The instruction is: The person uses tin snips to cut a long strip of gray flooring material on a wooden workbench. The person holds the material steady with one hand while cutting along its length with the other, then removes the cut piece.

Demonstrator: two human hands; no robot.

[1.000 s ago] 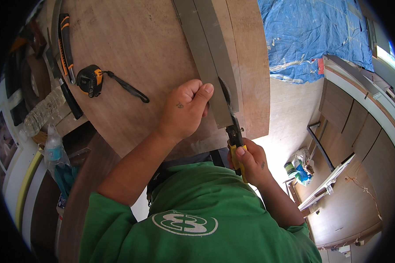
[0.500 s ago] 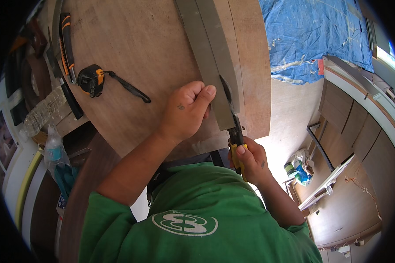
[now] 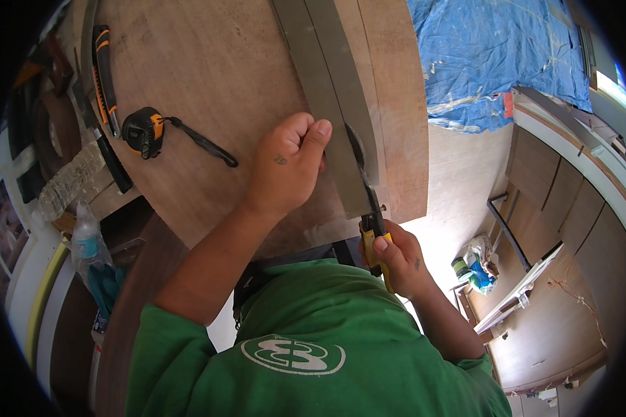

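Note:
A long grey strip (image 3: 325, 90) with a lengthwise line lies over the wooden board, its near end by my waist. My left hand (image 3: 289, 163) is closed on the strip's left edge, thumb uppermost and the other fingers curled out of sight. Yellow-and-black tin snips (image 3: 377, 240) are wrapped in my right hand (image 3: 400, 258) at the near end. Their dark blade (image 3: 355, 146) lies along the line in the strip, pointing away from me. The lower blade is hidden.
On the board (image 3: 209, 76), a tape measure (image 3: 144, 132) and an orange-black utility knife (image 3: 104, 80) lie at the left. Clear plastic bottles (image 3: 69, 179) stand beyond its left edge. A blue sheet (image 3: 497, 62) is at the far right.
The strip's near end and the snips have shifted slightly toward me. My left hand has moved a little left and away from me, still closed at the strip's edge.

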